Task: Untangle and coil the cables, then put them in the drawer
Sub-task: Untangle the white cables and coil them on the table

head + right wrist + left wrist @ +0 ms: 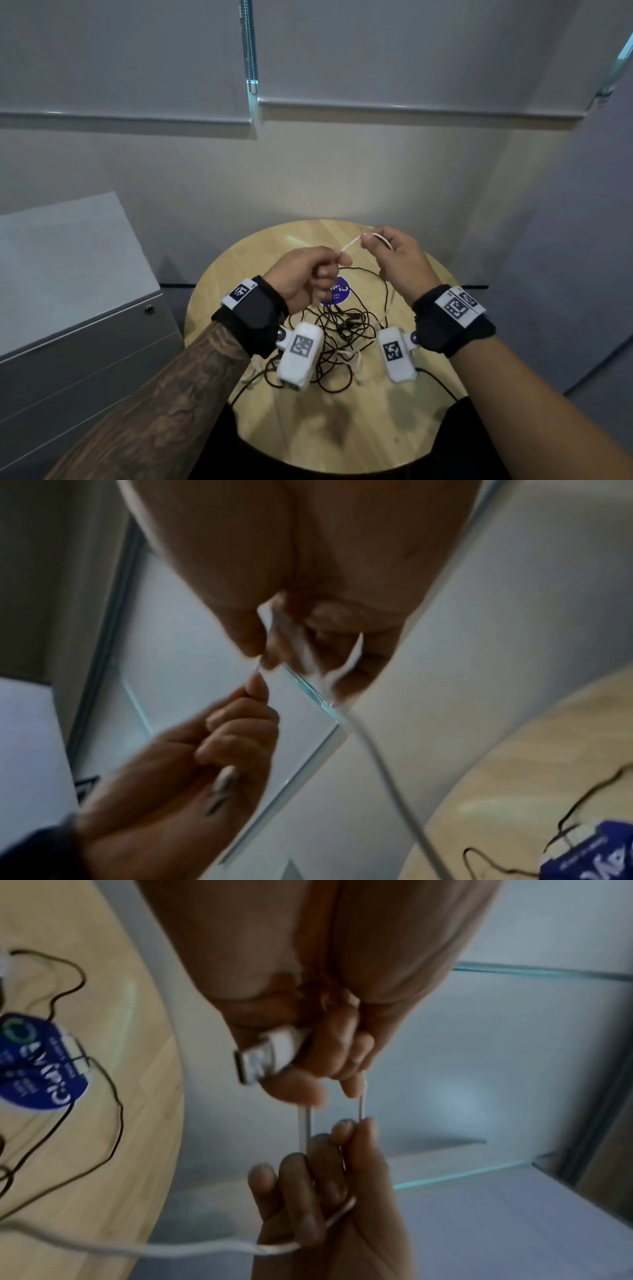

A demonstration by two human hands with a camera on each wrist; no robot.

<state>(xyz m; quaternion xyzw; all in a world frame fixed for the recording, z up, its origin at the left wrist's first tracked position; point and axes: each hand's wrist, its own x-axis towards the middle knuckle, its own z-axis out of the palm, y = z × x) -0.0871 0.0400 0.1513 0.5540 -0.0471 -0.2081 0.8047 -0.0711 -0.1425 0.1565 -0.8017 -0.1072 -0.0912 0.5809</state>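
Both hands are raised above a round wooden table (342, 428), stretching a short run of white cable (349, 245) between them. The left hand (305, 274) is curled into a fist around the cable, pinching it at the fingertips, with the cable's USB plug (260, 1056) sticking out of the fist in the left wrist view. The right hand (397, 260) pinches the same cable between thumb and forefinger, its other fingers loosely bent, and a loop of the cable passes over those fingers. From the right hand the white cable trails down toward the table.

On the tabletop below the wrists lies a tangled heap of thin black cable (346, 335) mixed with more white strands. A round blue sticker (337, 294) sits on the table just behind the heap.

A grey cabinet (68, 308) with closed drawer fronts and a small lock stands to the left of the table; what it holds cannot be seen.
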